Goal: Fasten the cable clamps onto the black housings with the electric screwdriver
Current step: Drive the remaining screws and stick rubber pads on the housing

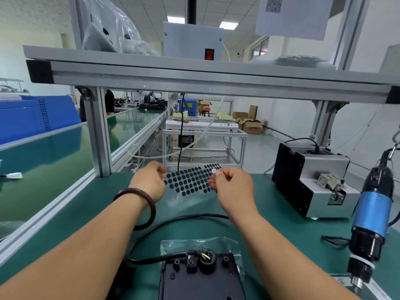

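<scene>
Both forearms reach up from the bottom corners of the frame and converge at its middle, palms turned inward toward each other. The left hand (149, 180), with a dark bracelet (138, 204) around its wrist, has its fingers curled and pinches the left edge of a clear sheet (188, 180) covered in black dots. The sheet is lifted at a tilt above the green tabletop (281, 234). The right hand (231, 185) is at the sheet's right edge, its thumb and forefinger pinching a small pale disc (214, 171) just over the upper right dots. Its other fingers are curled against the sheet's edge, but whether they grip it cannot be told. The black housing (201, 278) lies at the bottom centre of the frame, between the two forearms, on a clear bag (216, 243). A small black clamp (191, 260) sits at its top edge, where a black cable (173, 220) enters after looping across the tabletop under the arms. The screwdriver (372, 213), blue and black, hangs tip-down at the right edge of the frame, touched by neither hand. Just left of it stands a grey and black feeder (313, 180).
</scene>
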Tool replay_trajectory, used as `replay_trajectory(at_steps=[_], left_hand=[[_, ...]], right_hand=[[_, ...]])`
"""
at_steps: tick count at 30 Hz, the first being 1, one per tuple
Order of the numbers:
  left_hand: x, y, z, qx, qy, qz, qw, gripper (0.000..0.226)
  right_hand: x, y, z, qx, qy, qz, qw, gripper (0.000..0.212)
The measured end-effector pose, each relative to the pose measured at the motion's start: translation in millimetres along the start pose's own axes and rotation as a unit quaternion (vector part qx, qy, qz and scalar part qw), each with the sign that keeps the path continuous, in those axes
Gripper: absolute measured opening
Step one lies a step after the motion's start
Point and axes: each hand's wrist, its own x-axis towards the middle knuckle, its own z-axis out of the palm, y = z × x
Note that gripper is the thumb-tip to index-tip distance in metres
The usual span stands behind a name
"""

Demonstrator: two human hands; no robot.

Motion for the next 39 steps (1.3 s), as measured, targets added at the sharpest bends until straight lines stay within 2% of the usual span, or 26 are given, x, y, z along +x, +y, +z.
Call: replay_trajectory(at_steps=[3,6,8,9,11,13,15,20,23,25,27,30,32,35,39], left_hand=[[10.9,-3.7,-1.1,0.11,-0.037,0.025,0.993,0.051],[7.8,-9.4,0.8,0.198,-0.086,-0.003,0.976,0.063],[0.1,-5.6,2.2,0.207,-0.057,0.003,0.977,0.066],[-5.3,-0.9,3.4,0.156,-0.031,0.024,0.987,0.063],[-24.0,12.8,7.7,-0.028,-0.01,0.057,0.998,0.05],[-44.1,27.9,13.3,-0.181,-0.03,0.045,0.982,0.047],[-57.5,36.3,20.3,-0.26,-0.063,0.026,0.963,0.046],[-59.5,49.4,18.8,-0.328,-0.087,-0.019,0.94,0.056],[-60.7,53.9,19.0,-0.364,-0.114,-0.039,0.923,0.054],[-60.5,54.9,18.5,-0.402,-0.102,-0.054,0.908,0.053],[-59.6,52.2,14.2,-0.466,-0.077,-0.086,0.877,0.05],[-59.6,45.4,5.5,-0.578,-0.079,-0.15,0.798,0.043],[-60.8,41.5,4.2,-0.606,-0.094,-0.164,0.773,0.039],[-62.7,39.9,6.6,-0.6,-0.106,-0.16,0.776,0.039],[-62.8,39.7,7.5,-0.578,-0.104,-0.137,0.798,0.041]], right_hand=[[-0.8,0.2,0.5,0.008,-0.005,0.005,1.0,0.027],[-0.2,0.4,3.1,0.012,-0.014,0.015,1.0,0.028],[0.5,1.3,3.5,0.005,-0.019,0.016,1.0,0.026],[0.5,1.9,3.4,-0.001,-0.02,0.01,1.0,0.025],[-0.2,2.5,3.8,-0.024,-0.022,-0.01,0.999,0.024],[-3.4,1.3,4.8,-0.055,-0.03,-0.033,0.997,0.025],[-6.7,-0.6,6.7,-0.086,-0.042,-0.058,0.994,0.024],[-11.4,-0.7,9.2,-0.155,-0.036,-0.125,0.979,0.021],[-14.5,-1.0,10.9,-0.176,-0.04,-0.172,0.969,0.02],[-15.5,-2.9,11.0,-0.18,-0.063,-0.187,0.964,0.024],[-13.7,-5.0,9.9,-0.156,-0.078,-0.157,0.972,0.032],[-6.5,-11.4,5.2,0.014,-0.079,-0.011,0.997,0.028],[-6.5,-14.8,5.2,0.1,-0.12,0.062,0.986,0.023],[-9.4,-16.7,7.8,0.118,-0.158,0.082,0.977,0.019],[-10.8,-17.8,8.3,0.096,-0.15,0.053,0.983,0.019]])
